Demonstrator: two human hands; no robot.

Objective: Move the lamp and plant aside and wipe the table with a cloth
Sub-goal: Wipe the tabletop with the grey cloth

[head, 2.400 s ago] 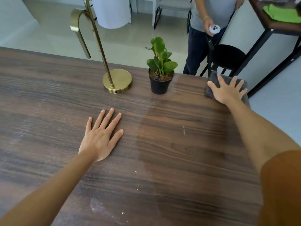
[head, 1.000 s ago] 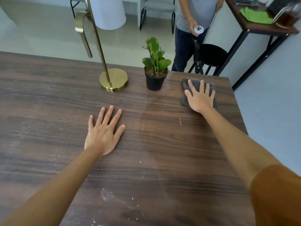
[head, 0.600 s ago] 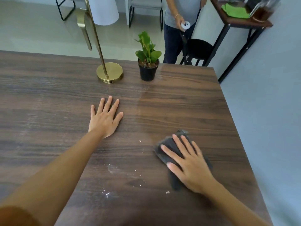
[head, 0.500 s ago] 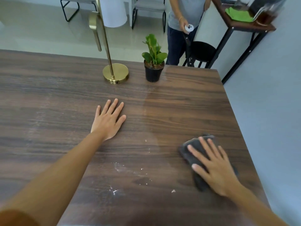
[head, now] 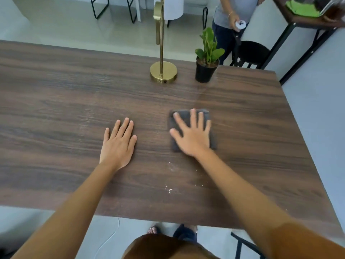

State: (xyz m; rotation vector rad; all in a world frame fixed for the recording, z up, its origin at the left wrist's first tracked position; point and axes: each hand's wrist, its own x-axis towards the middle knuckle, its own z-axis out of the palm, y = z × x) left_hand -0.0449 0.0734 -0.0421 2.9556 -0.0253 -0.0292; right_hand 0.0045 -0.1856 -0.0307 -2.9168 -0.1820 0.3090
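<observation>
- The grey cloth lies flat on the dark wood-grain bench, right of the middle, folded into a rough rectangle
- The right hand presses down on the cloth with its palm; the grip is spread flat, fingers fanned apart and pointing toward the far edge, not curled around the fabric
- The left hand rests palm-down straight on the bare wood, just beside the cloth on its left but apart from it; its grip is likewise splayed, holding nothing
- Small white crumbs and a pale smear sit on the bench just nearer than the cloth, between the two forearms
- A faint streak of sheen runs on the wood from the cloth toward the plant
- The brass lamp stands upright near the far edge, its round base flat on the bench and its thin stem rising out of the top of the view
- The potted plant, green leaves in a small black pot, stands upright just right of the lamp base, not touching it; both are well apart from the cloth
- Beyond the far edge a second person in a grey top stands holding a small white object, next to a black stool
- A side table at the upper right carries something bright green
</observation>
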